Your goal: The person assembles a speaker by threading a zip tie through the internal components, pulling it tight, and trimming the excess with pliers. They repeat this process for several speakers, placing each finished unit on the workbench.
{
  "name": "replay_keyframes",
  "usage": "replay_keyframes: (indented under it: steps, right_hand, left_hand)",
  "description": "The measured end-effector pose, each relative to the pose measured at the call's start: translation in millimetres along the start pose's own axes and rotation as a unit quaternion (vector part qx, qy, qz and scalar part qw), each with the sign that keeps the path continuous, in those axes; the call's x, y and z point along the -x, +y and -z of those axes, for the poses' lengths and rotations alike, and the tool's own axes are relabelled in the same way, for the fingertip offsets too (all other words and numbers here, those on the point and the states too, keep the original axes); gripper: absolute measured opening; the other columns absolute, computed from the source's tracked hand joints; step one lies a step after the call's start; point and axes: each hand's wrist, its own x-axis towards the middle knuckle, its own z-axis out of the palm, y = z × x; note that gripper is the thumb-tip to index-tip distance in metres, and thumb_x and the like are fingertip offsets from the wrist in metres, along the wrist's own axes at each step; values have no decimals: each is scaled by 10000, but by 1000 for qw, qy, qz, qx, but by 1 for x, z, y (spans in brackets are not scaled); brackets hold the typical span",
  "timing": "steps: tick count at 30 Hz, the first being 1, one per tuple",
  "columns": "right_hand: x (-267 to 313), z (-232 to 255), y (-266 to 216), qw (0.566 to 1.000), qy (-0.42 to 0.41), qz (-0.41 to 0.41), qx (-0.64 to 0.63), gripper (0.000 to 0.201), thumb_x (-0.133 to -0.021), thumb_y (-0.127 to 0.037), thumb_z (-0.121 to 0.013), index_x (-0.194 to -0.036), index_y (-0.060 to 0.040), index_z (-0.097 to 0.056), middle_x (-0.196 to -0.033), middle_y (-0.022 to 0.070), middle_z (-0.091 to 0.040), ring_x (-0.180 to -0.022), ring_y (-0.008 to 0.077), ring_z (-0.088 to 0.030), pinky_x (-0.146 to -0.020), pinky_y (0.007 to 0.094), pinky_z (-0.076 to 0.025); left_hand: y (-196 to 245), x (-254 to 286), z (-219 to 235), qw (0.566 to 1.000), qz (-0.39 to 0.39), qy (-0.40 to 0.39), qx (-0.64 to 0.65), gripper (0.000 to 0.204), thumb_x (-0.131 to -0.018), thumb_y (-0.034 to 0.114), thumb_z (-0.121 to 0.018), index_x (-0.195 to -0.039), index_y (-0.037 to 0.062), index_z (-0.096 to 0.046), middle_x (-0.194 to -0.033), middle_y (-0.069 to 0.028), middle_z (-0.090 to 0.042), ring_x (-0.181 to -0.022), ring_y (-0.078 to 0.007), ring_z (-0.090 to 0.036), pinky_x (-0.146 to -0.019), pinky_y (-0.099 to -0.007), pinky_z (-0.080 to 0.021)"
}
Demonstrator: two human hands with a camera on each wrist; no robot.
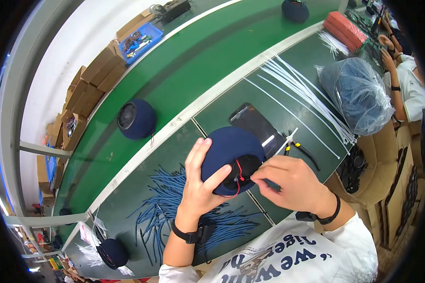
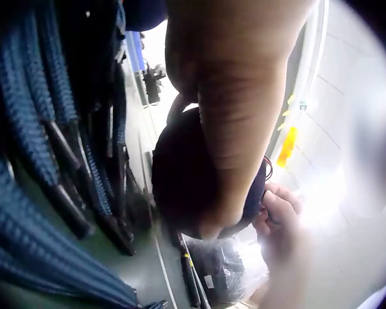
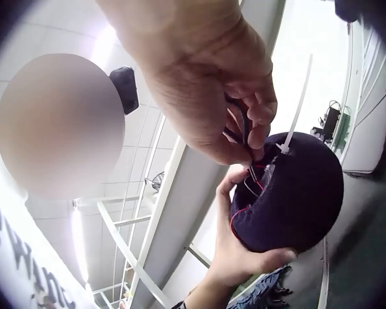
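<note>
My left hand (image 1: 196, 184) holds a navy fabric-covered ball (image 1: 226, 146), fingers and thumb spread round its sides. Its black recess faces my right hand (image 1: 295, 181), and a red wire (image 1: 240, 170) shows in it. The right fingertips are pinched together at the edge of this recess. In the right wrist view, a thin dark looped item (image 3: 246, 125) sits in the curled right hand (image 3: 209, 90), its end at the wires. A white cable tie (image 3: 301, 96) sticks out from the ball (image 3: 299, 199) there. The left wrist view shows the ball (image 2: 183, 174) dark behind my left hand (image 2: 235, 116).
Blue cords (image 1: 170, 198) lie in a pile near my left forearm. Beyond the ball are a black tray (image 1: 257, 125), yellow-marked pliers (image 1: 304, 153), long white cable ties (image 1: 307, 94) and a plastic bag (image 1: 356, 96). Another navy ball (image 1: 144, 118) sits on the green belt (image 1: 189, 66).
</note>
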Motion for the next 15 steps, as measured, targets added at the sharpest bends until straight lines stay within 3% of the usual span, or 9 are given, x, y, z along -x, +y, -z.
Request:
replay_keyframes:
  steps: [3, 7, 15]
  right_hand:
    - [4, -4, -5, 1000, 1, 22, 21, 195, -838, -34, -780, -1026, -59, -735, -957, 67, -710, -850, 271, -710, -709, 379, -600]
    - [6, -7, -10, 999, -20, 37, 19, 212, -842, -40, -778, -1046, -50, -726, -981, 66, -709, -865, 270, -711, -704, 375, -603]
    - [8, -21, -11, 997, 40, -5, -58, 185, -855, -14, -775, -1030, -52, -728, -930, 78, -731, -747, 263, -722, -635, 367, -594]
  left_hand:
    - [-1, 10, 2, 997, -47, 32, -49, 957, -558, 152, -1020, -1397, 307, -588, -1607, -267, -452, -1452, -512, -475, -1166, -622, -443]
    - [6, 12, 3, 994, -53, 49, -79, 850, -637, 114, -983, -1367, 316, -596, -1579, -250, -482, -1443, -483, -494, -1161, -626, -453]
    - [9, 13, 6, 988, -85, 56, -114, 554, -840, 151, -863, -1316, 328, -640, -1565, -254, -486, -1448, -463, -482, -1164, -653, -451]
